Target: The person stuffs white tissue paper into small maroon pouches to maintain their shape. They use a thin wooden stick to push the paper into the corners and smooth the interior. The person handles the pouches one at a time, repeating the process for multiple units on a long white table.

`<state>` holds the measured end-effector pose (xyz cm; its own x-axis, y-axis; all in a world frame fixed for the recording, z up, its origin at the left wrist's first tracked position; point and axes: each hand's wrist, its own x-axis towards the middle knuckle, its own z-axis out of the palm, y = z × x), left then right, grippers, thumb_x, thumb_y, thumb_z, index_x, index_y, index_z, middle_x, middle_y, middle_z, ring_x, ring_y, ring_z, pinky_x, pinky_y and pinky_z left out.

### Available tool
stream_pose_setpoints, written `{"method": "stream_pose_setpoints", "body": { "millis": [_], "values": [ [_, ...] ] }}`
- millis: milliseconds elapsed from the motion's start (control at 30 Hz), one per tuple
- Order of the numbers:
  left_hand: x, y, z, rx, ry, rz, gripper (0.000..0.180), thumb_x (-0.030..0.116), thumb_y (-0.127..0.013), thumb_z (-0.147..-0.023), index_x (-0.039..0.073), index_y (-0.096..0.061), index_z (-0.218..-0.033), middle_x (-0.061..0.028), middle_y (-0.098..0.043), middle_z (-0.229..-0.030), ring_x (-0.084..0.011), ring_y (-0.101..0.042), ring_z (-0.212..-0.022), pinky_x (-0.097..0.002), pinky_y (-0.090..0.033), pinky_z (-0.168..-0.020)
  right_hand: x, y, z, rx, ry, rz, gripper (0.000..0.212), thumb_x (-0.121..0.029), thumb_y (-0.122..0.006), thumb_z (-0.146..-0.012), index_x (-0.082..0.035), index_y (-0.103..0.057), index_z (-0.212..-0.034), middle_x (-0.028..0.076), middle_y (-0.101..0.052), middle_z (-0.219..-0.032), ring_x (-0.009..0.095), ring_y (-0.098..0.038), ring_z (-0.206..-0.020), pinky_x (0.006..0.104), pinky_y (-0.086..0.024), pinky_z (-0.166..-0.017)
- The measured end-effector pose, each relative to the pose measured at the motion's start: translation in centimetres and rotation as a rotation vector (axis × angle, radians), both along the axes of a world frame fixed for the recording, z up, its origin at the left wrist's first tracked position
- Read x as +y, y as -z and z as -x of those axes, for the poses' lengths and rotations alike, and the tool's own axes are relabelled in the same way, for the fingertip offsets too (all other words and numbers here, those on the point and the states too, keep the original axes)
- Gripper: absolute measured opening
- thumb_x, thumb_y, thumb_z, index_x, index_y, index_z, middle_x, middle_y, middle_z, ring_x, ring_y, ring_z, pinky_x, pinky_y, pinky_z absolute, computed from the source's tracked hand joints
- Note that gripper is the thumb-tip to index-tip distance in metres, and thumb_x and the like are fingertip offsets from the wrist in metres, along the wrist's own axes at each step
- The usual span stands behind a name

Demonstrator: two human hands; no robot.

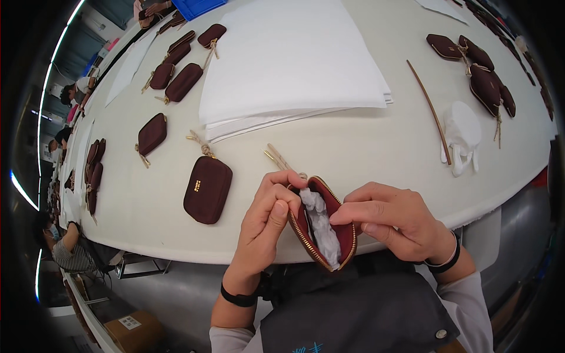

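Observation:
An unzipped dark maroon pouch [348,249] with a gold zipper and red lining is held at the table's near edge. Crumpled white paper [321,226] fills its inside. My left hand [268,215] is closed on the pouch's left side, its fingertips at the upper rim. My right hand [394,220] grips the right wall, with the index finger inside by the paper and the thumb outside. A beige cord [278,157] with gold tips hangs off the pouch's far end. Left of it lies a zipped maroon pouch [208,191] with a gold emblem.
A stack of white sheets [288,59] covers the middle of the table. More maroon pouches [183,82] lie to the left and a cluster of pouches [485,88] at far right. A thin brown stick [429,112] and white gloves [462,135] lie on the right. People sit along the left.

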<state>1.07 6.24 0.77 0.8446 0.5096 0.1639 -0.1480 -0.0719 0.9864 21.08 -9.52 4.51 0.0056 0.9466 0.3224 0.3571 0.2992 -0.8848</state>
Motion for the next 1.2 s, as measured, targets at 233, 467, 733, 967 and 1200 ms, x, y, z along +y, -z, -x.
{"method": "stream_pose_setpoints", "body": {
  "millis": [233,467,733,967,1200],
  "values": [
    [-1.2,0.1,-0.5,-0.132,0.189,0.186,0.034,0.032,-0.043,-0.108,0.008,-0.058,-0.09,-0.0134,-0.047,-0.129,-0.0235,-0.049,-0.122,-0.0389,-0.039,-0.105,1.4,-1.0,0.2,-0.315,0.098,-0.143,0.032,-0.007,-0.076,-0.078,-0.012,-0.069,-0.108,0.01,-0.059,-0.116,0.027,-0.062,-0.094,0.0331,-0.055,-0.071],
    [-1.4,0.1,-0.6,-0.222,0.124,0.176,0.032,0.034,-0.049,-0.106,0.006,-0.065,-0.098,-0.0188,-0.046,-0.136,-0.0316,-0.047,-0.13,-0.0463,-0.045,-0.105,1.1,-1.1,0.9,-0.584,0.182,-0.429,0.022,-0.011,-0.075,-0.065,-0.009,-0.07,-0.087,0.003,-0.065,-0.089,0.024,-0.064,-0.085,0.0302,-0.054,-0.061],
    [-0.7,-2.2,0.7,-0.084,-0.139,-0.55,0.042,0.037,-0.087,-0.072,0.007,-0.073,-0.098,-0.008,-0.07,-0.109,-0.0308,-0.06,-0.109,-0.0397,-0.05,-0.091,1.6,-1.2,0.3,-0.615,0.252,-0.299,0.022,-0.012,-0.076,-0.074,-0.009,-0.07,-0.095,0.005,-0.065,-0.082,0.023,-0.063,-0.073,0.0314,-0.051,-0.059],
    [1.1,-0.9,0.5,0.272,-0.26,-0.651,0.018,0.014,-0.078,-0.084,0.003,-0.071,-0.097,-0.0069,-0.069,-0.088,-0.0213,-0.058,-0.079,-0.0317,-0.047,-0.069,4.1,-0.2,-1.5,-0.436,0.067,0.216,0.015,-0.014,-0.072,-0.087,-0.007,-0.067,-0.099,0.009,-0.069,-0.08,0.028,-0.064,-0.071,0.0359,-0.049,-0.064],
    [1.0,1.9,1.1,0.276,-0.263,-0.19,0.015,0.009,-0.071,-0.092,0.001,-0.072,-0.105,-0.005,-0.069,-0.081,-0.0084,-0.054,-0.065,-0.0255,-0.045,-0.061,6.4,1.3,-2.9,-0.149,-0.07,0.586,0.023,-0.01,-0.076,-0.086,-0.002,-0.07,-0.106,0.002,-0.071,-0.083,0.008,-0.062,-0.073,0.0242,-0.051,-0.068]
  ]
}}
